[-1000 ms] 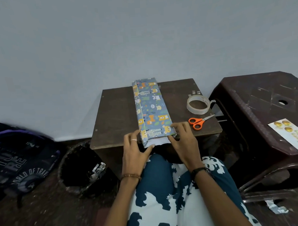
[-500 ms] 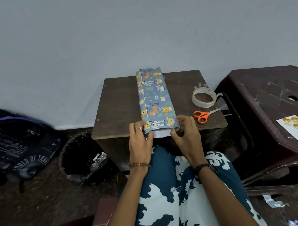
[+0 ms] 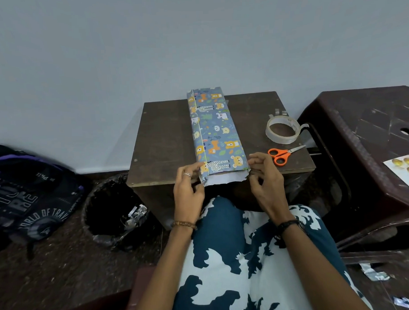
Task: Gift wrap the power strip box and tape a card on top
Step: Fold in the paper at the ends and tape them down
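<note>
Both hands have parted to the near corners: left hand (image 3: pixel 188 188) and right hand (image 3: pixel 264 173), fingers curled, pinch the overhanging paper flap of the long blue animal-print wrapped box (image 3: pixel 215 131) lying lengthwise on the brown wooden table (image 3: pixel 161 142). Box probably stiff and light; the thin paper would tear, so grip at creases.

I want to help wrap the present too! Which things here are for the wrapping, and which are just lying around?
For the wrapping:
- wrapped box, both hands at its near end
- left hand
- right hand
- tape roll
- orange scissors
- card on the plastic stool

Just lying around:
- backpack
- black bin
- paper scraps on the floor
</note>
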`<state>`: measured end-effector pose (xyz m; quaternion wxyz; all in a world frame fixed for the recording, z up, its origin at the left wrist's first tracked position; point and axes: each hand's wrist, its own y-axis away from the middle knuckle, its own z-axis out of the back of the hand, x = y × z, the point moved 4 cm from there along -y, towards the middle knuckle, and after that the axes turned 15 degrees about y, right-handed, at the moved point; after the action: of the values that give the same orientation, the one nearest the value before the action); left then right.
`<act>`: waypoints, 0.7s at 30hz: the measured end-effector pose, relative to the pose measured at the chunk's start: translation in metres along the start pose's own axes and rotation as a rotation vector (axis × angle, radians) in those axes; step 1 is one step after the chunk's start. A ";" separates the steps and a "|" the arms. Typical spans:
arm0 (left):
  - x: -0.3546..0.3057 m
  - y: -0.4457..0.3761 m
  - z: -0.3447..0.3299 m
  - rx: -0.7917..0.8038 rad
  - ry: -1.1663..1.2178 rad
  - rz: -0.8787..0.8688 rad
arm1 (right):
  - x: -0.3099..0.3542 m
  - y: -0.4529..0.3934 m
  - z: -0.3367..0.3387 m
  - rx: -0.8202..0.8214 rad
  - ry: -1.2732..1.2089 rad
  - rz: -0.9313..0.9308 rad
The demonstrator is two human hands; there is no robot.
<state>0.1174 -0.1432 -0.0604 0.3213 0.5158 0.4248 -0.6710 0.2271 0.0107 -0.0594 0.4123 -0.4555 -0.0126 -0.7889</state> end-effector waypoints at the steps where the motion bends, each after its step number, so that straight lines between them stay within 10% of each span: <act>1: 0.001 -0.002 0.005 0.033 0.001 0.003 | -0.002 -0.001 0.001 0.018 -0.014 -0.002; 21: 0.015 -0.032 0.015 0.176 -0.199 -0.456 | -0.010 -0.029 -0.006 0.062 0.129 0.266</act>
<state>0.0797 -0.1429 -0.0655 0.1559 0.3639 0.4365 -0.8079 0.2064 0.0335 -0.0598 0.5271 -0.3886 0.0498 -0.7541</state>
